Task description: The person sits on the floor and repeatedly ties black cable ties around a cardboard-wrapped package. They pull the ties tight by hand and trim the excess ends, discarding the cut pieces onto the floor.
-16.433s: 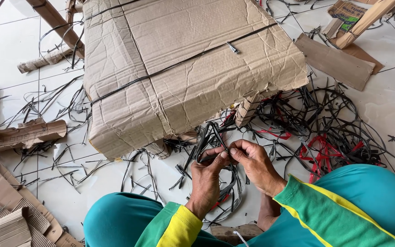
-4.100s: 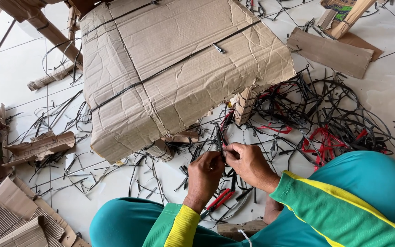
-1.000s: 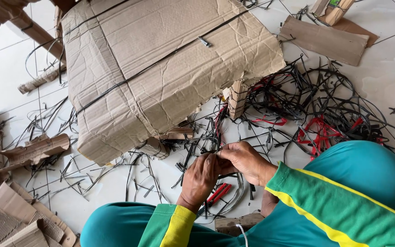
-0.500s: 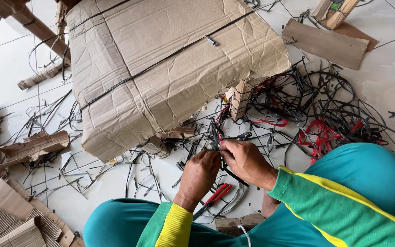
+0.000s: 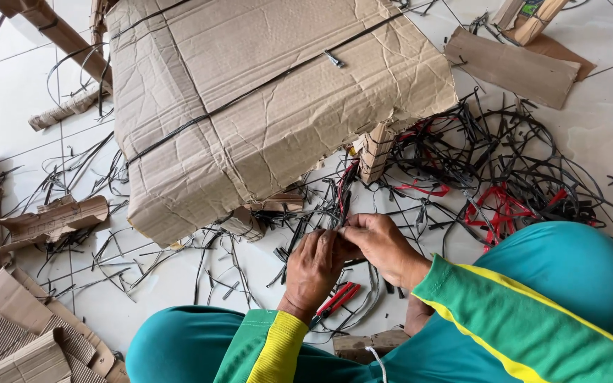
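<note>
My left hand (image 5: 315,267) and my right hand (image 5: 377,245) meet low in the middle of the head view, fingers pinched together on a thin black plastic strap (image 5: 343,204) that runs up toward the box. The large crumpled cardboard box (image 5: 264,106), bound by black straps, sits just beyond my hands on short wooden blocks (image 5: 374,152). Red-handled pliers (image 5: 336,299) lie on the floor under my left wrist. I am seated with teal trousers and green-and-yellow sleeves.
A heap of cut black and red straps (image 5: 505,184) lies on the white tile floor to the right. Torn cardboard pieces (image 5: 51,220) lie at left, a flat cardboard strip (image 5: 511,65) at upper right, and a wooden beam (image 5: 58,35) at upper left.
My hands stay pinched together on the strap in front of the box throughout; they sit slightly higher and closer together than a second ago. The view shifted slightly.
</note>
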